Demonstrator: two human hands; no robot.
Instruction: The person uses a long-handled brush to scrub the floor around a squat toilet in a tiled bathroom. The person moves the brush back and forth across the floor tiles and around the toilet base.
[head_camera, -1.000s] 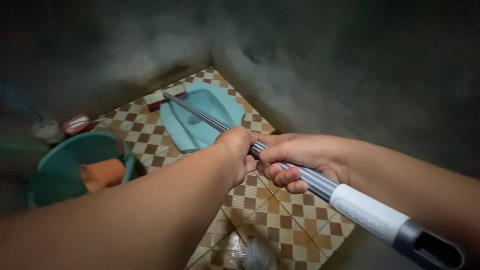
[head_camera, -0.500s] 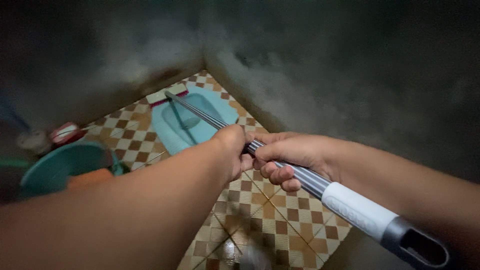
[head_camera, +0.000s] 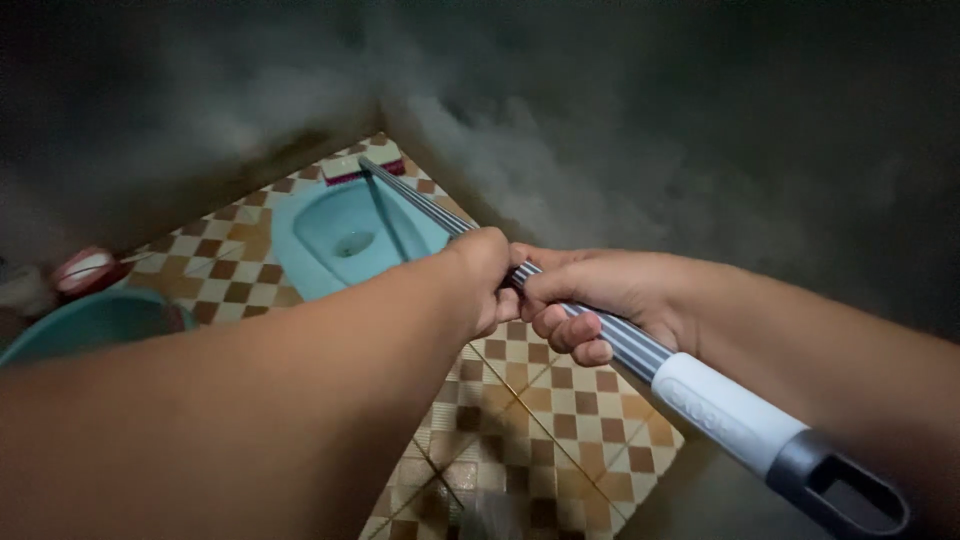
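Both hands grip a long broom handle (head_camera: 640, 352), grey-striped with a white sleeve and a dark end loop at the lower right. My left hand (head_camera: 484, 275) is closed around the pole farther down it, my right hand (head_camera: 590, 300) just behind, the two touching. The pole runs up-left to a brush head (head_camera: 360, 168) with red bristles, resting on the floor at the wall behind a light blue squat toilet pan (head_camera: 345, 235).
Brown and cream checkered floor tiles (head_camera: 560, 400) cover the small room. Dark stained concrete walls (head_camera: 640, 130) meet in a corner close behind the pan. A teal basin (head_camera: 80, 322) sits at the left, with a small red and white object (head_camera: 85, 270) beyond it.
The view has shifted, so the pan and basin slid left and down in frame. The brush head now sits nearer the wall corner. Both hands keep their grip on the pole.
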